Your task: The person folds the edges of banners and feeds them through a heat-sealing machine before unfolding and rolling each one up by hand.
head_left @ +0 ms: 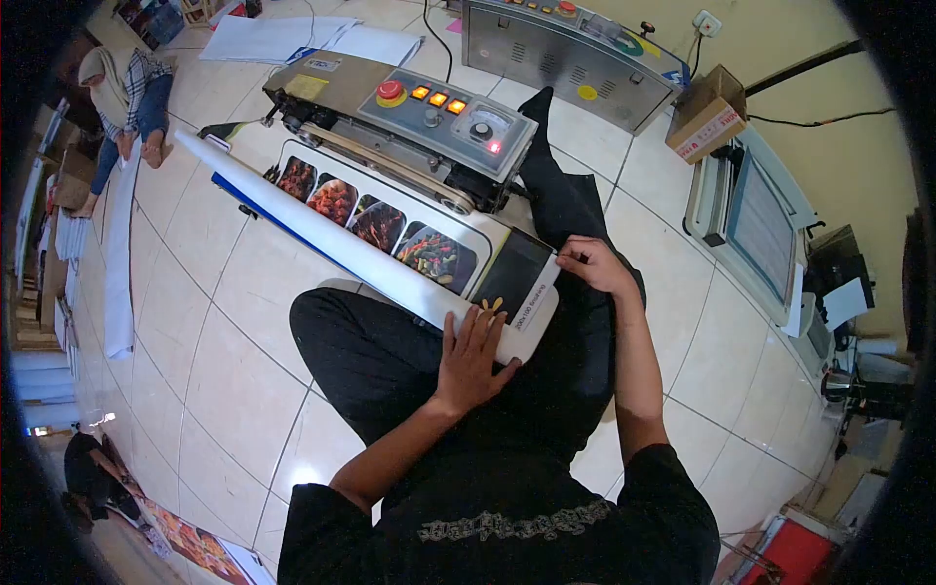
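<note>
A printed banner (436,256) with food photos lies along the front of a band sealing machine (429,112), its near side rolled into a long white tube (331,229). My left hand (470,361) rests on the near end of the banner and roll, fingers stretched out and lying flat. At the banner's right corner, beside the printed strip reading "200x100 finishing", my right hand (597,265) pinches the edge between thumb and fingers. The machine has a red knob (390,91), several lit orange switches and a dial on its panel.
My legs (366,331) are folded on the tiled floor around the machine's near end. Behind stands a second metal machine (565,73), with a cardboard box (707,112) to its right. White sheets (292,39) lie at the back. Two other people sit on the left, one near a long white strip (119,263).
</note>
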A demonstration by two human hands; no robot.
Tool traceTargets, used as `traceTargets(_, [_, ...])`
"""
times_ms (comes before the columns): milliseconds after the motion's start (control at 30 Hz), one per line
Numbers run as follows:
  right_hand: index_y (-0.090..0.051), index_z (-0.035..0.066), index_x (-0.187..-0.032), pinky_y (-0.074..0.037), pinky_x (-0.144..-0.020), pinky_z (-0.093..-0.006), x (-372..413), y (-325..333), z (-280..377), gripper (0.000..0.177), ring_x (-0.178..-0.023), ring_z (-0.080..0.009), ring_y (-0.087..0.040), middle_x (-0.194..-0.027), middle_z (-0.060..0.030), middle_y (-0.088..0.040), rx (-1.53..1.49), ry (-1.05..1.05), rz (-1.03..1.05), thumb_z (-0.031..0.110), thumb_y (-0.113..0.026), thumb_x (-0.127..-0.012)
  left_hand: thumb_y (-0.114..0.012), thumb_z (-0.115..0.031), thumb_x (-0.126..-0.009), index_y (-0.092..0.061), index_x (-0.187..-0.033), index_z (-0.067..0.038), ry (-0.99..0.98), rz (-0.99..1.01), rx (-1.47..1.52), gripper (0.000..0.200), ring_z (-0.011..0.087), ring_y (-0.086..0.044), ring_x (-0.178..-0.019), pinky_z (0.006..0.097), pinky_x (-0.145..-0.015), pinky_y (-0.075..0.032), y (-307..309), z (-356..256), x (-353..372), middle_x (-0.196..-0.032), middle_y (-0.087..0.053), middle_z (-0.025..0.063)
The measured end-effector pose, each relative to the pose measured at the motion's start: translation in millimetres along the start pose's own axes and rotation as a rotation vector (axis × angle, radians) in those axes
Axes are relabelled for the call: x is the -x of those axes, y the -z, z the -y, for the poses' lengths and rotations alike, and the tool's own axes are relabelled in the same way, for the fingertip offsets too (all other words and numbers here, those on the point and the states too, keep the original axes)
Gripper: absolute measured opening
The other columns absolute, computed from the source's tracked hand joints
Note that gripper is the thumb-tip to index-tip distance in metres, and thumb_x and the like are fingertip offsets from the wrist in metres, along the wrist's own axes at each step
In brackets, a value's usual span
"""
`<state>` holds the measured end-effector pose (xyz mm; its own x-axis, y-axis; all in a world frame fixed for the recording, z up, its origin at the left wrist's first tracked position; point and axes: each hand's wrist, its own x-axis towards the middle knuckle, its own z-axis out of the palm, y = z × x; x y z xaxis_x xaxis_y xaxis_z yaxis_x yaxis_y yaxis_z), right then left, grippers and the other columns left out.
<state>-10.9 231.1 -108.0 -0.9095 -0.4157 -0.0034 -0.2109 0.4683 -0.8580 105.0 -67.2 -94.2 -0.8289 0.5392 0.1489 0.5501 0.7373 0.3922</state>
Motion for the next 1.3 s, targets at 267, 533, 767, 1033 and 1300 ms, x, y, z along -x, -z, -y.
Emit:
traceTargets(267, [-0.061, 0.000, -0.078, -0.040, -0.058, -0.0287, -3, -20, 14, 0.017, -0.065, -0.0115, -0.048, -0.071, -0.0043, -0.053, -0.050, -0.103, -0.211, 0.013, -0.069, -0.087, -0.069, -0.045, -0.080, -0.048, -0.136, -0.008, 0.086, 0.096, 0.053, 0.070, 0.0340, -0.026, -0.141, 0.0626, -0.112, -0.015, 5, 24, 28, -0.146, -0.037, 0.0158])
traceTargets(533, [-0.062, 0.002, -0.080, -0.041, -0.059, -0.0280, -12, -31, 16, 0.019, -0.065, -0.0118, -0.048, -0.070, -0.0027, -0.052, 0.040, -0.285, -0.306, 0.018, -0.074, -0.081, -0.069, -0.040, -0.077, -0.049, -0.132, -0.003, -0.002, 0.000, 0.066, 0.069, 0.0355, -0.031, -0.138, 0.0629, -0.113, -0.014, 15, 40, 10, -0.142, -0.042, 0.0169])
traceTargets(767, [-0.069, 0.005, -0.089, -0.046, -0.065, -0.0300, -32, -29, 37, 0.019, -0.068, -0.0157, -0.055, -0.076, -0.0053, -0.058, 0.059, -0.274, -0.289, 0.021, -0.073, -0.079, -0.071, -0.044, -0.070, -0.065, -0.098, -0.002, -0.204, -0.228, 0.102, 0.051, 0.0314, -0.057, -0.106, 0.0468, -0.100, -0.039, 27, 67, -34, -0.106, -0.063, 0.0140])
traceTargets(1033, [-0.070, 0.007, -0.096, -0.050, -0.071, -0.0350, -46, -28, 49, 0.028, -0.077, -0.0236, -0.061, -0.082, -0.0102, -0.062, 0.174, -0.369, -0.210, 0.031, -0.073, -0.079, -0.066, -0.054, -0.077, -0.065, -0.074, -0.005, -0.289, 0.160, 0.066, 0.049, 0.0282, -0.060, -0.083, 0.0414, -0.081, -0.045, 33, 88, -96, -0.078, -0.062, 0.0120])
traceTargets(1300, [-0.069, 0.011, -0.102, -0.050, -0.074, -0.0366, -69, -26, 67, 0.036, -0.082, -0.0273, -0.063, -0.086, -0.0110, -0.064, 0.330, -0.368, -0.166, 0.035, -0.075, -0.076, -0.074, -0.046, -0.070, -0.058, -0.120, -0.004, -0.212, -0.198, 0.069, 0.067, 0.0332, -0.047, -0.114, 0.0501, -0.104, -0.031, 27, 90, -70, -0.113, -0.053, 0.0151])
